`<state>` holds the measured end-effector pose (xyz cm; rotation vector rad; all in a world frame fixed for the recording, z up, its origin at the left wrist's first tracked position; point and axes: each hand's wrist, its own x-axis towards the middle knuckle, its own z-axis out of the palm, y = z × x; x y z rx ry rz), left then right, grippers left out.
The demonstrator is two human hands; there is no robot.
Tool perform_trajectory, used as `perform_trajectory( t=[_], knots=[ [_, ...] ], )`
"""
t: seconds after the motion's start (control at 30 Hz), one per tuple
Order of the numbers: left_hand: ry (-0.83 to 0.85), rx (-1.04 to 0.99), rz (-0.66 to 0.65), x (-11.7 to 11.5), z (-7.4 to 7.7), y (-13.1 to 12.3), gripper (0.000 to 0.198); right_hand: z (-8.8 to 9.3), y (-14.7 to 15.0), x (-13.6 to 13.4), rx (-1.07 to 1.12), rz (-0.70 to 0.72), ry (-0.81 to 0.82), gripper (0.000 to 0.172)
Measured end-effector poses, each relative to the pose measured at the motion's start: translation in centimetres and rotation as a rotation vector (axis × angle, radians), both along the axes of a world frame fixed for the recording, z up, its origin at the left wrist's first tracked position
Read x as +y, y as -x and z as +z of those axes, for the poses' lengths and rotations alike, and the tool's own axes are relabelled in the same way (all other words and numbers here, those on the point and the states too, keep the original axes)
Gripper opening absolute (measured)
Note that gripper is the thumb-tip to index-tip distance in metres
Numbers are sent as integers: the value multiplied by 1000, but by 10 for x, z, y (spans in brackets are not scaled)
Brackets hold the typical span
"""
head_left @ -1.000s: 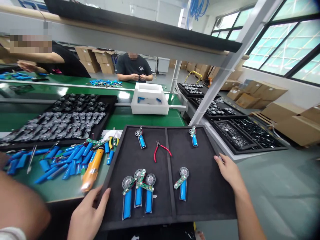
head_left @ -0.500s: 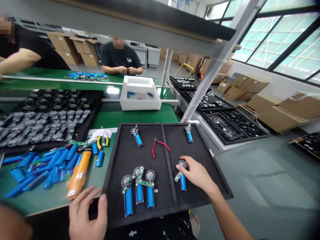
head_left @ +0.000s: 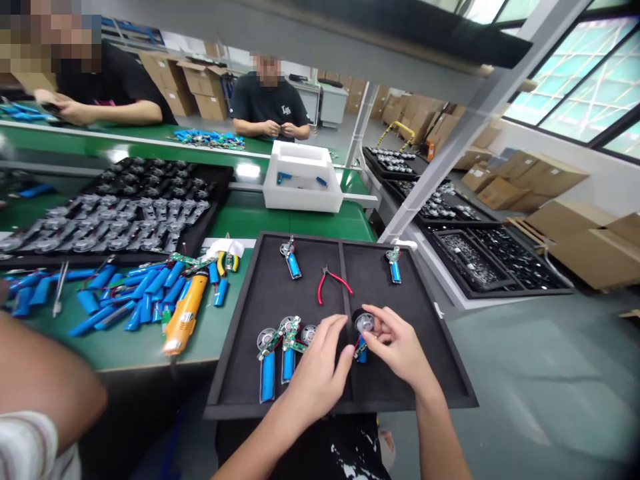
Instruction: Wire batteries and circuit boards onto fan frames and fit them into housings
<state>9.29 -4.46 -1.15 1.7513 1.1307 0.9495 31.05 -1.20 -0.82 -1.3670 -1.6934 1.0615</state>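
Note:
In the right compartment of a black divided tray (head_left: 320, 273), my right hand (head_left: 400, 347) has its thumb and fingers closed on a small round speaker (head_left: 364, 323) with a green circuit board and blue battery attached. My left hand (head_left: 320, 370) reaches in from the left, fingers apart and holding nothing, close to that speaker. Beside and partly under my left hand lie several similar assemblies, one with a blue battery (head_left: 268, 377). Red-handled pliers (head_left: 334, 280) rest with handles spread farther up the tray. Single assemblies with a battery (head_left: 294, 265) and another battery (head_left: 396, 272) sit near its far edge.
To the left, an orange electric screwdriver (head_left: 187, 313) lies beside a heap of blue batteries (head_left: 150, 287). A tray of grey speaker parts (head_left: 115, 223) stands behind. Beyond are a white foam box (head_left: 303, 200) and two co-workers. A metal post (head_left: 440, 140) rises at the right.
My left hand has moved right, from beside the tray to near the speaker. My right hand stays at the speaker, which now sits slightly higher and turned. The view has shifted left.

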Motion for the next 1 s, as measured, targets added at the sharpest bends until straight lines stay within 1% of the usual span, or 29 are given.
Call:
perform_trajectory(
  t=[0.07, 0.17, 0.2, 0.23, 0.3, 0.33, 0.43, 0.53, 0.6, 0.67, 0.73, 0.77, 0.83, 0.9, 0.93, 1.0],
  knots=[
    [24, -16, -86, 11, 9, -6, 45, 11, 3, -8, 68, 17, -28, 45],
    [43, -106, -234, 20, 31, -3, 39, 30, 9, -15, 282, 60, -26, 49],
    [47, -144, -252, 22, 37, -1, 38, 36, 12, -14, 356, 73, -4, 51],
    [48, -176, -243, 24, 43, 2, 37, 41, 16, -13, 420, 81, 23, 52],
    [47, -221, -145, 28, 49, 7, 35, 48, 25, -7, 497, 93, 77, 55],
    [56, -247, -85, 29, 49, 10, 34, 49, 30, -4, 516, 100, 95, 57],
    [134, -384, 65, 26, 39, 15, 31, 48, 44, 2, 514, 140, 123, 59],
    [199, -477, 179, 17, 24, 17, 31, 40, 55, 4, 466, 183, 151, 54],
    [231, -512, 234, 10, 17, 19, 34, 32, 63, 2, 431, 212, 188, 53],
    [264, -564, 283, 5, 14, 23, 35, 24, 72, -1, 397, 258, 244, 52],
    [276, -624, 349, 3, 14, 31, 37, 18, 81, -5, 370, 339, 299, 51],
    [270, -656, 388, 3, 16, 35, 38, 15, 86, -8, 354, 375, 297, 49],
    [239, -712, 466, 2, 19, 46, 41, 10, 93, -12, 291, 379, 217, 42],
    [188, -773, 526, 1, 25, 58, 45, 5, 98, -16, 164, 285, 83, 37],
    [152, -809, 546, 0, 29, 64, 45, 3, 101, -17, 78, 231, 29, 39],
    [55, -880, 585, -4, 40, 76, 46, -2, 107, -18, -115, 171, -26, 51]
  ],
)
